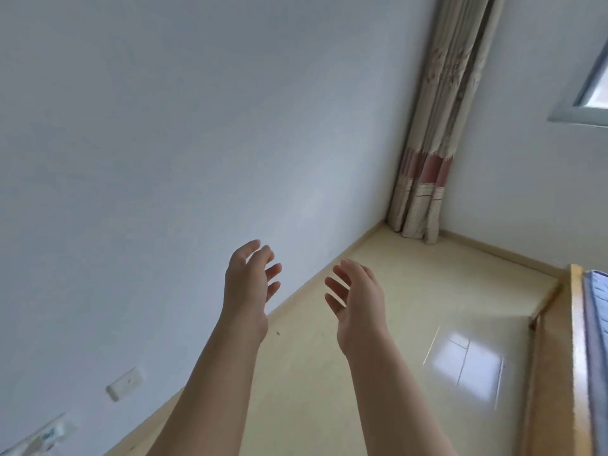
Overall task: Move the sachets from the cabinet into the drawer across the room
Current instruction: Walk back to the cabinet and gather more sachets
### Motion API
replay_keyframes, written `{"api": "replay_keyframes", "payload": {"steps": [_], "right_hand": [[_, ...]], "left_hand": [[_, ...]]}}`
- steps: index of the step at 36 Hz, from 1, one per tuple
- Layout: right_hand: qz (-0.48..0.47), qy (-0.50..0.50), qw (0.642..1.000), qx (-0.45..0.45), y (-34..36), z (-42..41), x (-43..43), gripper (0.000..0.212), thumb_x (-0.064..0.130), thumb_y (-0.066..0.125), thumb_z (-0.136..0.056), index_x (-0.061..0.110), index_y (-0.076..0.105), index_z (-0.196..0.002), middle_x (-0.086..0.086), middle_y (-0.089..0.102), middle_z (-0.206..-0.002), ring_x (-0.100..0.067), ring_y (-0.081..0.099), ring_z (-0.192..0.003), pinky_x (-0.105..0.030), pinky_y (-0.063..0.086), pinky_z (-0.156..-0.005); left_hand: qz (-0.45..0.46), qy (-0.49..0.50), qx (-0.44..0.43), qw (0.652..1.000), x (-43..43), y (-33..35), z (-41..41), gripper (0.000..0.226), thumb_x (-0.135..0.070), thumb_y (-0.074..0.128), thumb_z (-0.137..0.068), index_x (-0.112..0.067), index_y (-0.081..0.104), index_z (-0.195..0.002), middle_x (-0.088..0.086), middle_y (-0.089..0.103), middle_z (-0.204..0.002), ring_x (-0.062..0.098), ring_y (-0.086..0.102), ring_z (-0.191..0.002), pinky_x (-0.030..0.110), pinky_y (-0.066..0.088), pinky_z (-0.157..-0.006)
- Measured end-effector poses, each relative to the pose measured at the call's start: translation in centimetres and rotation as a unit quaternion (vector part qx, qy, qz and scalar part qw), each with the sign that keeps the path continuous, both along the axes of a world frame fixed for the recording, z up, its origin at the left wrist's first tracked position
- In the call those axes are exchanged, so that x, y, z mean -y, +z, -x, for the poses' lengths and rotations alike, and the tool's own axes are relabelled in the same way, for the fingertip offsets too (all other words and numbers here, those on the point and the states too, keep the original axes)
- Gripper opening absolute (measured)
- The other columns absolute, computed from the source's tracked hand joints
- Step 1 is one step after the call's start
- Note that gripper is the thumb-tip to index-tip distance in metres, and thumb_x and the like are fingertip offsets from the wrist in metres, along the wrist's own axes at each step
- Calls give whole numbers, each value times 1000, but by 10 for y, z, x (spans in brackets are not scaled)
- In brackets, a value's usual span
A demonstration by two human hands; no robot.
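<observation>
Sachets are nowhere in this view, and neither hand carries one. The left hand [248,284] and right hand [357,301] are raised side by side in mid-air, palms turned toward each other and apart, bare forearms reaching up from the bottom edge. The fingers [273,269] of both are spread and loosely bent, so each grip is wide and holds nothing.

Behind the left hand rises a plain, matte, pale wall [164,126] carrying a white rectangular socket plate [125,383] low down and a second, blurred fitting [42,436] at the bottom corner. A narrow cream skirting board [345,248] runs along the wall's foot to the room corner. There a pleated beige fabric curtain [434,126] with reddish bands hangs down to the floor [296,373] — glossy cream tiles, with a bright square reflection [467,366] on them.

At the upper right a grey window frame [585,110] cuts in. Along the right edge stands a glossy wooden bed frame [577,357] with a quilted blue-grey mattress [597,340] against it. Between wall and bed frame the floor lies open all the way to the curtain.
</observation>
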State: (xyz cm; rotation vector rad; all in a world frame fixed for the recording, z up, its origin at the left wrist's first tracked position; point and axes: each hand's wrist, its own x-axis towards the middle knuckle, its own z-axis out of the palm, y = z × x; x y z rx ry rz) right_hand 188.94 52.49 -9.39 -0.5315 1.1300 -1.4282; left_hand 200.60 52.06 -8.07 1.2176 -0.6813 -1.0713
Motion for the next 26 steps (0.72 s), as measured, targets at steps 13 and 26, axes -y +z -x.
{"api": "replay_keyframes", "payload": {"steps": [13,26], "right_hand": [[-56,-210,975,48,-40,172,185,10,15,51,-93,17,58,-88,-1,61,-95,-17,60,-85,-30,45,-78],[-53,-260,964,25,-19,366,392,12,16,49,-94,19,57,-85,1,60,-92,-17,59,-84,-29,45,-76]], "left_hand": [[-62,-226,0,972,223,-35,196,18,-20,43,-98,-21,51,-114,0,58,-101,17,60,-93,34,48,-82],[-56,-281,-24,958,438,-19,390,16,-19,44,-98,-23,52,-111,-2,60,-95,14,60,-84,30,47,-77]]}}
